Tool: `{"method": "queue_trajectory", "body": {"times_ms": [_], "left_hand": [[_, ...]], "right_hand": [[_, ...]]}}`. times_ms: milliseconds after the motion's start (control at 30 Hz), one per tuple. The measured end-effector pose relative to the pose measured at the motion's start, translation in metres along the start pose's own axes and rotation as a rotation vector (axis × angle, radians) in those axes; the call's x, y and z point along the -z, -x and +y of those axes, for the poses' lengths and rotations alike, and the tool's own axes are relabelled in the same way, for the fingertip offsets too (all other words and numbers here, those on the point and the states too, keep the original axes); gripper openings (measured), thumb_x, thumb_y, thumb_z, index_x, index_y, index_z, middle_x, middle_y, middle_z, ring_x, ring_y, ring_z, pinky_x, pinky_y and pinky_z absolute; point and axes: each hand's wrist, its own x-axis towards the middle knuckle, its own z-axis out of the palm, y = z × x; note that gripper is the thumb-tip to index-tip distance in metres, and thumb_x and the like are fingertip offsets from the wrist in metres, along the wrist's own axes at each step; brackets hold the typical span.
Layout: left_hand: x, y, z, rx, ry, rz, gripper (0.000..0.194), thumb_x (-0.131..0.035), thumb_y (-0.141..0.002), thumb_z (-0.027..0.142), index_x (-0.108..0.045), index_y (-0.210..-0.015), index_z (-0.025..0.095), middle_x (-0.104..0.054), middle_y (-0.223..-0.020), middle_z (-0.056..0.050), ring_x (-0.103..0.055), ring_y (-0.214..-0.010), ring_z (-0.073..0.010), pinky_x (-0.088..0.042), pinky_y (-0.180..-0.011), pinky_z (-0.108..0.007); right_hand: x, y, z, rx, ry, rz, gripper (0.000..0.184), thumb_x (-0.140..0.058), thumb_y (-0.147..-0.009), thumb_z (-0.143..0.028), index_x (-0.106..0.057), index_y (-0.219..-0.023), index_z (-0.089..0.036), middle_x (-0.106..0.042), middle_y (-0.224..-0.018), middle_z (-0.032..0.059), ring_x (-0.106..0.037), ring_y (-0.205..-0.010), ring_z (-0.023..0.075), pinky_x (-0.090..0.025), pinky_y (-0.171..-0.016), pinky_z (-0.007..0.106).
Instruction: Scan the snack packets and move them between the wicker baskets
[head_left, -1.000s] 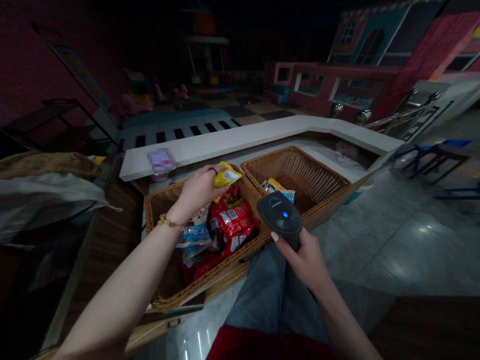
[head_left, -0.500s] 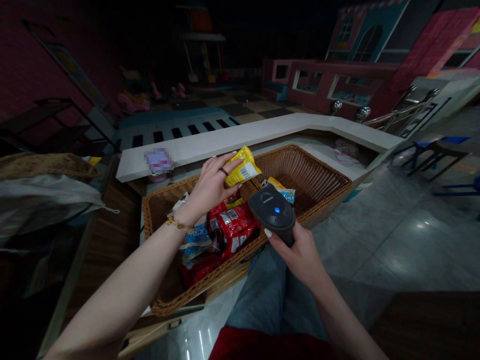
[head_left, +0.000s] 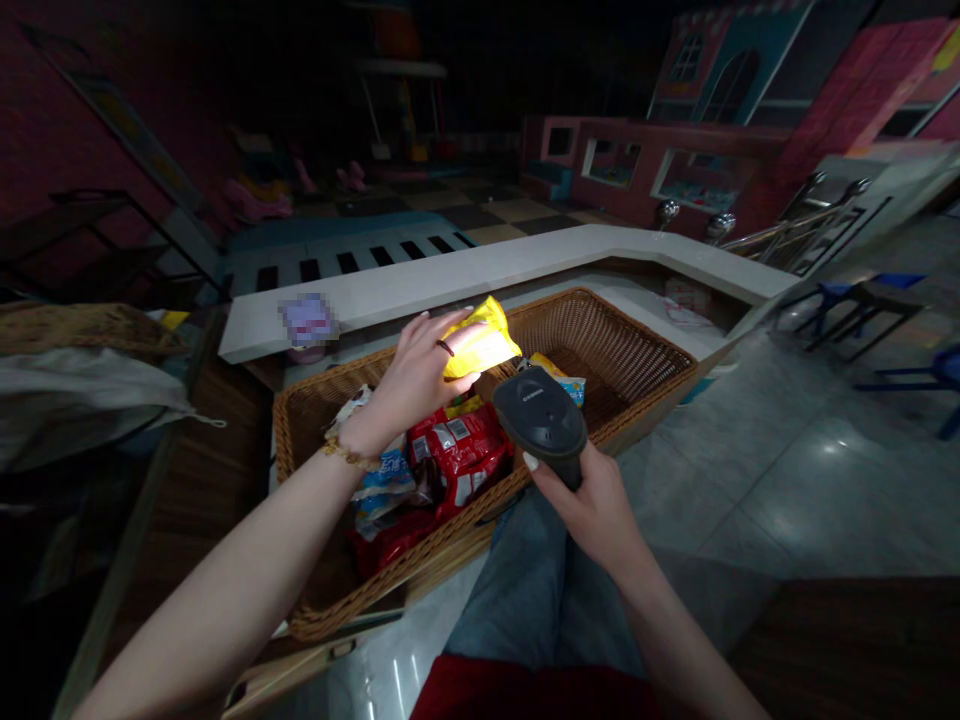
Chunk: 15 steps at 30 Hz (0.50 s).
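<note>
My left hand [head_left: 427,375] is closed on a yellow snack packet [head_left: 484,340], held above the wicker basket [head_left: 390,590]. Bright light falls on the packet's face and washes out its print. In my right hand [head_left: 596,510] is a black barcode scanner [head_left: 541,410], its head pointed toward the packet. Red snack bags [head_left: 461,445] and a blue snack bag [head_left: 386,490] lie in the basket's left part, under my left hand. Behind the scanner, a yellow and blue packet [head_left: 562,380] rests in the right part, partly hidden.
A white counter ledge [head_left: 480,265] runs behind the basket, with a purple blurred item [head_left: 309,320] on its left end. White cloth [head_left: 90,385] hangs at the left. A dark stool [head_left: 870,310] stands on the tiled floor to the right.
Bright light now shines on the yellow packet, whose barcode was readable in shape before. The scanner's blue indicator light has gone out. Both hands keep nearly the same places.
</note>
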Motion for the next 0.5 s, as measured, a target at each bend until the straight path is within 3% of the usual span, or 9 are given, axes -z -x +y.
{"method": "queue_trajectory", "body": {"times_ms": [300,500], "left_hand": [[-0.001,0.000,0.003,0.005,0.068,0.002,0.072,-0.076,-0.088,0.026,-0.044,-0.151,0.027,-0.048,-0.157,-0.014,-0.046,-0.144,-0.0307,-0.028,-0.123,-0.058],[-0.014,-0.021,0.021,-0.168,0.043,-0.135,0.061,-0.072,-0.092,0.026,-0.050,-0.148,0.028,-0.049,-0.157,-0.012,-0.048,-0.143,-0.0290,-0.024,-0.124,-0.059]], "right_hand": [[0.008,0.004,0.009,-0.009,0.013,0.008,0.020,-0.064,-0.087,-0.030,-0.069,-0.104,-0.020,-0.078,-0.088,0.0043,-0.073,-0.079,0.0232,-0.056,-0.072,0.030],[0.026,0.010,0.023,-0.059,0.077,0.087,0.017,-0.066,-0.087,-0.034,-0.069,-0.097,-0.021,-0.078,-0.088,0.0062,-0.072,-0.079,0.0255,-0.055,-0.070,0.033]]}}
